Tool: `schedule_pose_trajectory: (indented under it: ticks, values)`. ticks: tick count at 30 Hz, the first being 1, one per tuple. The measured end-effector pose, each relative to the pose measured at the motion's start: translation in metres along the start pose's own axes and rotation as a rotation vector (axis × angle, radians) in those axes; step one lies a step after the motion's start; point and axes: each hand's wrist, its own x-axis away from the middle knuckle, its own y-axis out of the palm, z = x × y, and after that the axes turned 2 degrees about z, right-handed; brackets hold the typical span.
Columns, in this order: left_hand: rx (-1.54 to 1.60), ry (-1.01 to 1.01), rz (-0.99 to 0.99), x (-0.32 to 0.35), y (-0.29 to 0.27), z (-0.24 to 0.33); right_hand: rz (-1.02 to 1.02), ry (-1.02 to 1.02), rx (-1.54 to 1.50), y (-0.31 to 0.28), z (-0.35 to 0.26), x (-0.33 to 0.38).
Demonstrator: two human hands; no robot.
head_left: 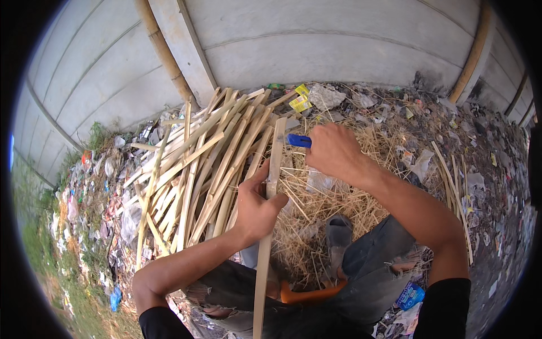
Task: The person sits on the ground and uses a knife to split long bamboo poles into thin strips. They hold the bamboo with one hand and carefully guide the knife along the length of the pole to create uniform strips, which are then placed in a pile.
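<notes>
Holding one slat (pixel 264 254), left hand (pixel 257 209); one blue tool (pixel 298 140), right hand (pixel 334 149).

Tool handle (pixel 298 140): blazing blue!
Held strip (pixel 262 271): showing pale tan.
Strip pile (pixel 217 164): cream, straw and tan, streaked greenish in places!
Shavings (pixel 372 199): golden straw.
Wall (pixel 327 59): pale grey, ruled with darker lines.
Poles (pixel 165 52): warm brown.
Sleeves (pixel 445 308): solid black.
Trousers (pixel 370 282): faded dark grey.
Wrapper (pixel 300 104): yellow, and loud!

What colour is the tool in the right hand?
The tool is blue where visible; head view shows it.
</notes>
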Motion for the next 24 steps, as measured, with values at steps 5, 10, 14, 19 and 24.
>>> schedule_pose_trajectory:
  ticks: [5, 10, 14, 19, 24]
  values:
    - [-0.089, -0.039, -0.196, 0.029, 0.016, 0.021, 0.027, 0.288, -0.099, -0.046, 0.049, -0.011]
    - [0.019, 0.077, -0.023, 0.009, -0.006, 0.013, -0.053, 0.098, -0.148, -0.052, 0.003, 0.022]
    - [0.009, 0.075, 0.006, 0.004, -0.007, 0.020, -0.197, -0.108, -0.173, -0.035, -0.029, 0.048]
    - [-0.065, 0.037, 0.004, 0.005, -0.005, 0.026, -0.056, -0.055, -0.121, -0.010, -0.014, 0.021]
    - [-0.036, 0.059, -0.100, 0.020, -0.007, 0.026, -0.012, 0.141, -0.135, -0.033, 0.025, 0.000]
